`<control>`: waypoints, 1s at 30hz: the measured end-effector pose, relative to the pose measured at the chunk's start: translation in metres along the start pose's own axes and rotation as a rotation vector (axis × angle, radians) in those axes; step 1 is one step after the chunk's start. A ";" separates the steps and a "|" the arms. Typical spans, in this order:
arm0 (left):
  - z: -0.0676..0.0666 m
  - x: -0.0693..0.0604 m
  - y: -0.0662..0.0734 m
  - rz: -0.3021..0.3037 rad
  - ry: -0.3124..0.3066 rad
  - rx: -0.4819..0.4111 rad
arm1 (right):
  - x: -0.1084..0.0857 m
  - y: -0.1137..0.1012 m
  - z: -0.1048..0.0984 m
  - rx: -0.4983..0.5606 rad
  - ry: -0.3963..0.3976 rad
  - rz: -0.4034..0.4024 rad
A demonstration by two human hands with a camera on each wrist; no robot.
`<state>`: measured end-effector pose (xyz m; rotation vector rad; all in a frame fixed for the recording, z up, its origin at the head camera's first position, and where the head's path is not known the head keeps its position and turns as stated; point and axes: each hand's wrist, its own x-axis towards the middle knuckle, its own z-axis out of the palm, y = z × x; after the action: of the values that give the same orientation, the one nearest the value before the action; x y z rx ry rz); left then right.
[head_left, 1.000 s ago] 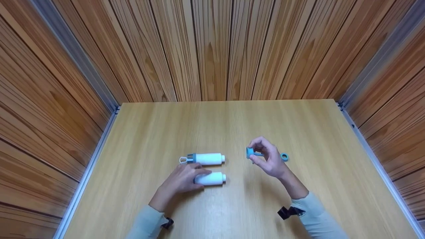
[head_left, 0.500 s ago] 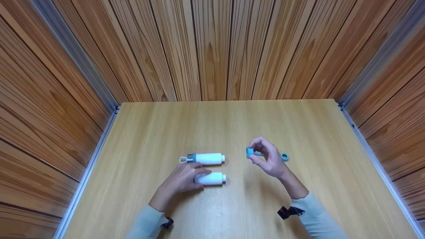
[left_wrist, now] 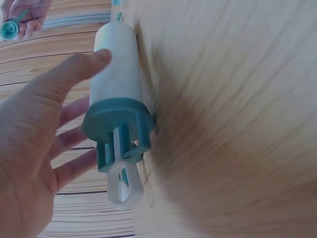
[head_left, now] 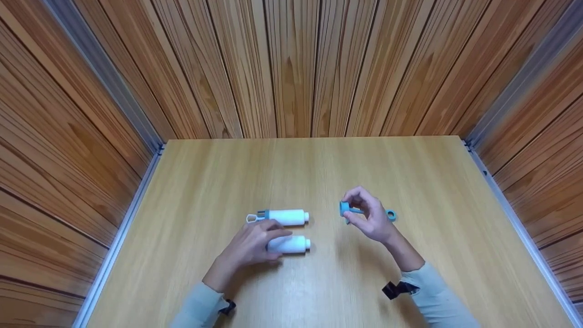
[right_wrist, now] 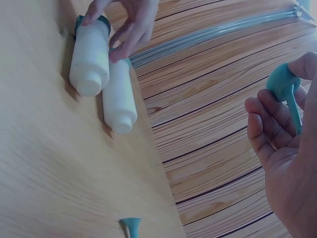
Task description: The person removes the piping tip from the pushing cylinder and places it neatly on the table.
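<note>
My left hand (head_left: pixel 253 243) holds the nearer white plunger syringe (head_left: pixel 288 244) lying on the table, thumb on one side and fingers behind it. In the left wrist view, this syringe has a teal collar (left_wrist: pixel 116 119) with side grips and a white plunger loop (left_wrist: pixel 124 191). A second white syringe (head_left: pixel 288 217) lies parallel just beyond it; both narrow necks point right. Raised at the right, my right hand (head_left: pixel 370 219) pinches a small teal cup-shaped piece (right_wrist: pixel 282 82) with a thin stem. Another teal piece (head_left: pixel 391 215), round-ended, sits behind that hand.
The wooden tabletop (head_left: pixel 309 173) carries these things. Upright wood-grain panels (head_left: pixel 291 68) stand at the back and both sides, with metal rails (head_left: pixel 120 241) along the side edges. A dark strapped device (head_left: pixel 398 290) is on the right wrist.
The left fingers have shifted very slightly on the nearer syringe. My right hand has moved a hair to the right with the teal piece; the syringes lie in the same places.
</note>
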<state>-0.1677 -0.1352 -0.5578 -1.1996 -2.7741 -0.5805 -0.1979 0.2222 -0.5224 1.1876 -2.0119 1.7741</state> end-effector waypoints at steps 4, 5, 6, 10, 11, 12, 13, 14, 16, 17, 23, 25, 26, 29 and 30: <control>-0.003 0.002 0.001 0.048 0.114 0.037 | -0.003 0.003 0.000 -0.011 0.002 0.009; -0.004 0.003 0.002 0.053 0.143 0.031 | -0.003 0.004 0.000 -0.012 0.005 0.014; -0.006 0.003 0.002 0.056 0.169 0.014 | -0.003 0.005 0.000 -0.012 0.009 0.020; -0.011 0.008 0.004 0.065 0.248 -0.086 | -0.006 0.009 0.002 0.002 0.020 0.031; -0.012 0.010 0.004 0.069 0.262 -0.110 | -0.007 0.011 0.002 0.006 0.023 0.032; -0.013 0.012 0.005 0.075 0.274 -0.129 | -0.008 0.013 0.002 0.011 0.025 0.032; -0.014 0.014 0.005 0.081 0.286 -0.145 | -0.009 0.015 0.003 0.014 0.025 0.030; -0.014 0.015 0.005 0.088 0.299 -0.164 | -0.009 0.016 0.003 0.013 0.027 0.030; -0.015 0.019 0.007 0.093 0.320 -0.203 | -0.010 0.018 0.004 0.011 0.034 0.035; -0.015 0.021 0.007 0.097 0.332 -0.222 | -0.011 0.019 0.004 0.008 0.039 0.038; -0.017 0.033 0.015 0.103 0.393 -0.317 | -0.010 0.019 0.007 -0.004 0.055 0.065; -0.018 0.036 0.017 0.108 0.409 -0.334 | -0.010 0.019 0.009 -0.005 0.054 0.074; -0.018 0.038 0.018 0.112 0.415 -0.341 | -0.010 0.019 0.010 -0.006 0.057 0.080; -0.019 0.044 0.022 0.126 0.428 -0.362 | -0.010 0.018 0.013 -0.014 0.060 0.096; -0.019 0.046 0.022 0.131 0.431 -0.368 | -0.010 0.018 0.014 -0.016 0.062 0.102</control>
<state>-0.1853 -0.0964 -0.5240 -1.1322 -2.2722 -1.2112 -0.1987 0.2134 -0.5451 1.0295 -2.0808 1.8144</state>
